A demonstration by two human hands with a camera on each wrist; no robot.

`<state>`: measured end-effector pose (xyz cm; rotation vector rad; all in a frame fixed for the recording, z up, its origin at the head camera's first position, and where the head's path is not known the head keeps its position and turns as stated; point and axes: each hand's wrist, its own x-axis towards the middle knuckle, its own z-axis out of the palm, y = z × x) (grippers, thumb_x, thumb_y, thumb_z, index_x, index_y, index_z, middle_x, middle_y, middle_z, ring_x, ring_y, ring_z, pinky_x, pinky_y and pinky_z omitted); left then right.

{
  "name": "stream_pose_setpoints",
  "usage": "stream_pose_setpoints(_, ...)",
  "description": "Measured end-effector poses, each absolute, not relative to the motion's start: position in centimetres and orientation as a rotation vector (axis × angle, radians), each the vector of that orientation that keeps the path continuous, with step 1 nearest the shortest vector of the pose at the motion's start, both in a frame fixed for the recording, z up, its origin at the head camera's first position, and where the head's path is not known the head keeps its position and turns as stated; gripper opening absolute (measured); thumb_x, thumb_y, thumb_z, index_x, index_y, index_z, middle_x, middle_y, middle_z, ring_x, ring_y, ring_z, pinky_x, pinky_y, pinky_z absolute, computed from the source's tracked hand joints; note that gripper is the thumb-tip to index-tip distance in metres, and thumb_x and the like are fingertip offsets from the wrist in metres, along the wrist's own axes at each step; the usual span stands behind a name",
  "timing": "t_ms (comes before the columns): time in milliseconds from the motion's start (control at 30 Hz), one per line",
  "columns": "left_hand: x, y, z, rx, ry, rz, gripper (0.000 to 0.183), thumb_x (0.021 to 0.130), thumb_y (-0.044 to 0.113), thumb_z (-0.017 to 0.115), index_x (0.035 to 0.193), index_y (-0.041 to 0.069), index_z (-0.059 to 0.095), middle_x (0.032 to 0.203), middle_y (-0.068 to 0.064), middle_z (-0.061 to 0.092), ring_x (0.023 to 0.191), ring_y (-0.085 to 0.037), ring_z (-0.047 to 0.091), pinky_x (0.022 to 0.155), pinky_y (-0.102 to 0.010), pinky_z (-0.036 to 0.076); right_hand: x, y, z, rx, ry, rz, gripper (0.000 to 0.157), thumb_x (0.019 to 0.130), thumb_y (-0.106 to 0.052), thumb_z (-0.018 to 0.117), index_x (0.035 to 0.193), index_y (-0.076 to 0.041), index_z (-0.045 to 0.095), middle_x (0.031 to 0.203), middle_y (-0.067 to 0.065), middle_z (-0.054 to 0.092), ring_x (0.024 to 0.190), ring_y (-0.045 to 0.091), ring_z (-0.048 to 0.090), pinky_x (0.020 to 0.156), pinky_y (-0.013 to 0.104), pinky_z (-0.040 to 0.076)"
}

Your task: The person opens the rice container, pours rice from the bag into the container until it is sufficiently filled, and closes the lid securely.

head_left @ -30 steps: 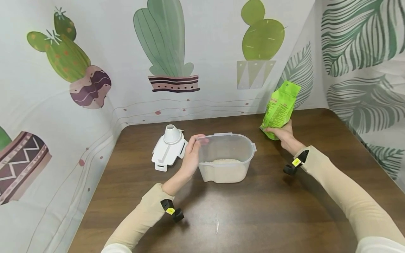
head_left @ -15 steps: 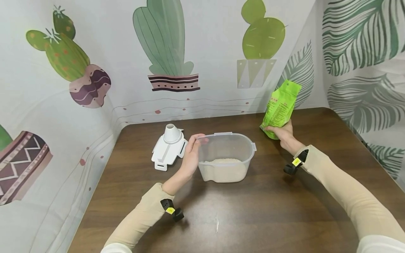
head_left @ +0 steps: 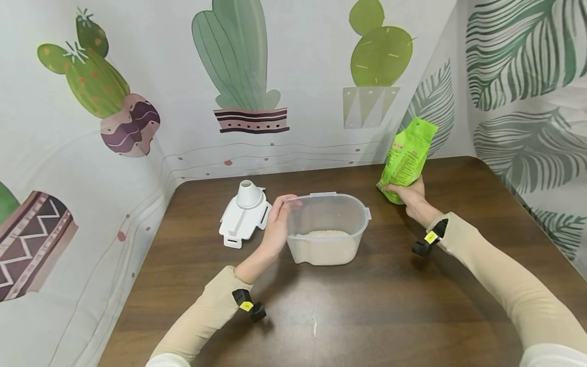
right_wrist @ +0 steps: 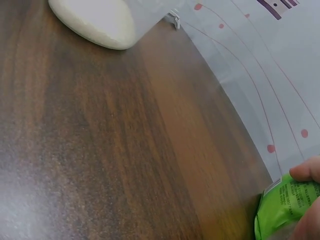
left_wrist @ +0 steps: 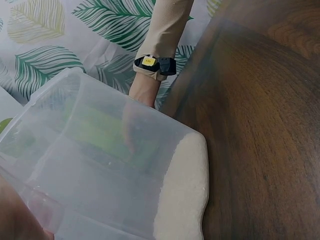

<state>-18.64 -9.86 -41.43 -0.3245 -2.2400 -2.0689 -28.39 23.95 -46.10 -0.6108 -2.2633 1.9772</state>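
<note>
In the head view a clear plastic container (head_left: 326, 250) stands upright on the table, with a layer of white rice-like grains (head_left: 327, 234) in its bottom. My left hand (head_left: 276, 224) holds the container's left end near the rim, fingertips blurred behind the translucent plastic. At the back right, my right hand (head_left: 412, 198) grips the lower part of a bright green printed bag (head_left: 405, 155), which stands slightly tilted. The right wrist view catches only a corner of that bag (right_wrist: 287, 205) with fingers on it. Through the container wall (left_wrist: 100, 165), the left wrist view shows the bag faintly.
Left of the container lies a white lid (head_left: 243, 219) with a cone-shaped spout on top. The brown wooden table (head_left: 367, 316) ends at a wall cloth (head_left: 312, 142) printed with cacti and leaves.
The top of the green bag has shifted very slightly to the right. Both hands and the container have otherwise stayed in place.
</note>
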Motion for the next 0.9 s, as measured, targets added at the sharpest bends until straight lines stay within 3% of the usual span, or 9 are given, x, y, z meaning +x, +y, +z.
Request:
stream_pose_setpoints(467, -18.70, -9.83, -41.48, -0.332, -2.231, -2.059, 0.032, 0.102, 0.008, 0.029, 0.124, -0.004, 0.049, 0.118, -0.028, 0.060, 0.118, -0.038, 0.054, 0.113, -0.047, 0.029, -28.07, 23.82, -46.06, -0.615, -2.239, 1.984, 0.075, 0.077, -0.002, 0.075, 0.134, -0.023, 0.033, 0.101, -0.024, 0.043, 0.107, 0.007, 0.048, 0.107, 0.031, 0.038)
stream_pose_setpoints(900, -18.68, -9.85, -41.34, -0.336, -2.216, -2.056, 0.030, 0.102, 0.007, 0.031, 0.122, -0.005, 0.050, 0.116, -0.029, 0.060, 0.116, -0.039, 0.054, 0.112, -0.047, 0.030, -27.56, 23.55, -45.82, -0.619, -2.229, 2.005, 0.074, 0.077, 0.000, 0.074, 0.134, -0.024, 0.032, 0.099, -0.025, 0.045, 0.096, 0.000, 0.049, 0.099, 0.026, 0.041)
